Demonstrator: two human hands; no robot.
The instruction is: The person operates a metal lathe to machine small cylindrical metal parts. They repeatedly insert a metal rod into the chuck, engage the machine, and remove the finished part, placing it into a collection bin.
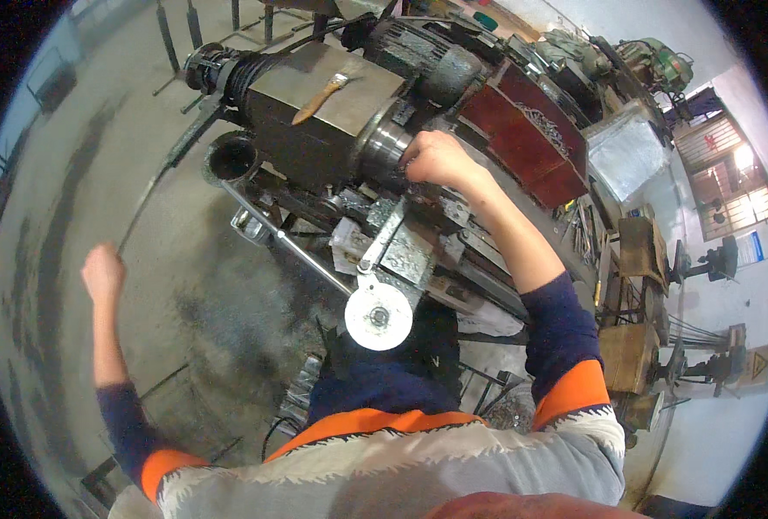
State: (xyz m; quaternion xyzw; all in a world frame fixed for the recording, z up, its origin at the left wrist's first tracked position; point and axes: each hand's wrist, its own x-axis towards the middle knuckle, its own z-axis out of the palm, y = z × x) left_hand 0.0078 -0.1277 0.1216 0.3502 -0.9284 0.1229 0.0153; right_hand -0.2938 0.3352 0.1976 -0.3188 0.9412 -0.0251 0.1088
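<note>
A: What is the largest thing shown?

B: The machine, a dark block with a flat top, standing ahead of the person. Behind it, on the far right, sits an open red box with pale scraps inside; its high walls probably serve to keep them together.

A: And the ribbed body beside the box?

B: A motor, set close behind the block.

A: Where is the long bar?

B: It slants from the machine's upper left end down to the left hand, out over the floor. That fist is closed around the bar's lower end; a hold so far out presumably gives good leverage.

A: The right hand?

B: It is at the front of the shiny metal drum, which projects from the block's right end. The fingers are curled in, with little opening visible. The back of the hand hides their tips, so whether they grip something or merely rest against the drum cannot be told.

A: What is the pale disc?

B: A wheel on the near side, close to the person's waist, likely placed there for easy reach.

A: And the smallest item?

B: A brush with a wooden handle, lying flat on the block's top, which makes a handy shelf.
</note>
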